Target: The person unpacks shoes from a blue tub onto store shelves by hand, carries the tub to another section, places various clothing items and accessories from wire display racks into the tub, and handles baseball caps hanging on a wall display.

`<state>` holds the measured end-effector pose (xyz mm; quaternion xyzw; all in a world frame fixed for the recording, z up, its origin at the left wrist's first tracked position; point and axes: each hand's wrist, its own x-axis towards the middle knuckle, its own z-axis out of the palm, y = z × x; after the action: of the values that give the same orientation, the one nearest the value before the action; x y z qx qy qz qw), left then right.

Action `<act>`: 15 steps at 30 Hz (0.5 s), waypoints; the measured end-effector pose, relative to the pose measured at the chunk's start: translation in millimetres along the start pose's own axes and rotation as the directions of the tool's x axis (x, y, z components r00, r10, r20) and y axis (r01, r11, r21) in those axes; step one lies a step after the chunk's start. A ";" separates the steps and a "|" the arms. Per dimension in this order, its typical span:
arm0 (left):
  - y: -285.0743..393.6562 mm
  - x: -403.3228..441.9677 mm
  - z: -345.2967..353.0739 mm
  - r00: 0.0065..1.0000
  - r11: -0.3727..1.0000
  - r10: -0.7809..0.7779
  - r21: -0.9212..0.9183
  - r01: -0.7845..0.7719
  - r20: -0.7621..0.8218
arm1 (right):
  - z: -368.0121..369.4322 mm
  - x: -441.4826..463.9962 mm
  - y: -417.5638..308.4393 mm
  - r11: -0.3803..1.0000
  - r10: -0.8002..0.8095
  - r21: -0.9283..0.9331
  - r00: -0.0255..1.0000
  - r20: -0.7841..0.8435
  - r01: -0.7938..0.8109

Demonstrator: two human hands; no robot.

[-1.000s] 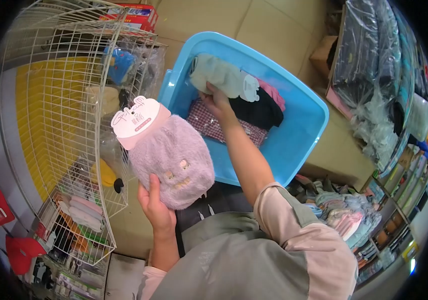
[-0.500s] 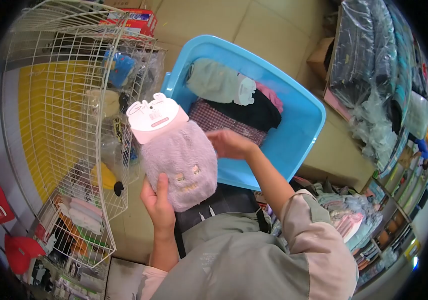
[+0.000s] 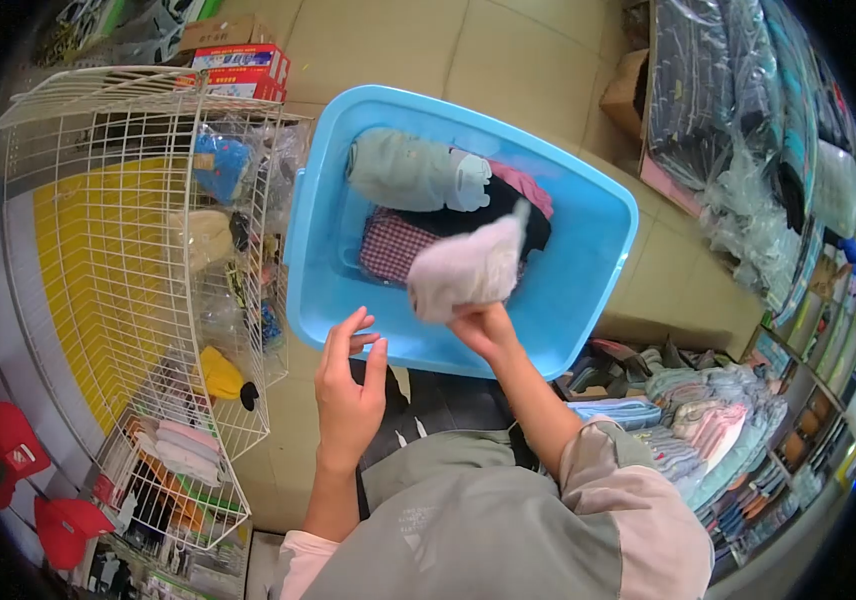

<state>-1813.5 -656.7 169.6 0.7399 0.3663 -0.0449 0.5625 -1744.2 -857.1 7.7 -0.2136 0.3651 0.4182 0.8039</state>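
My right hand (image 3: 483, 328) grips a fluffy pale lilac fabric item (image 3: 468, 268), blurred by motion, over the blue plastic tub (image 3: 588, 285). Its exact kind I cannot make out. My left hand (image 3: 350, 395) is by the tub's near rim, fingers apart and holding nothing. In the tub, a grey-green fabric item (image 3: 398, 170) lies with a white shaped card tag (image 3: 468, 180) at its end. Beneath and around it are a red checked cloth (image 3: 393, 245), black fabric (image 3: 538, 232) and pink fabric (image 3: 523, 185). The lilac item hides part of them.
A white wire rack (image 3: 193, 330) with bagged goods stands on the left, near the tub. Red boxes (image 3: 240, 70) are behind it. Plastic-wrapped fabrics (image 3: 718, 120) fill the right side, with folded clothes (image 3: 713, 420) below. Tiled floor (image 3: 528, 60) shows beyond the tub.
The lilac item has gone from my left hand to my right and moved right, over the tub. My left hand has let go. The view has shifted slightly.
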 end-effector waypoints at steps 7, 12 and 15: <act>-12.5 0.6 -2.6 1.000 0.998 0.013 0.068 -0.014 0.018 | 47.6 123.0 6.1 0.963 -0.218 0.186 0.971 0.098 0.197; -11.2 -2.5 -3.7 1.000 0.997 0.019 0.073 -0.019 0.000 | 52.6 213.7 34.7 0.987 -0.161 -0.028 0.985 -0.058 0.159; -10.5 -3.3 -5.9 1.000 0.998 0.020 0.066 -0.019 -0.004 | 42.4 224.7 36.1 0.984 -0.033 -0.180 0.983 -0.183 -0.001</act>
<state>-1824.2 -652.2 165.0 0.7616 0.3586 -0.0497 0.5375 -1670.6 -693.4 -138.5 -0.3262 0.3973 0.4212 0.7472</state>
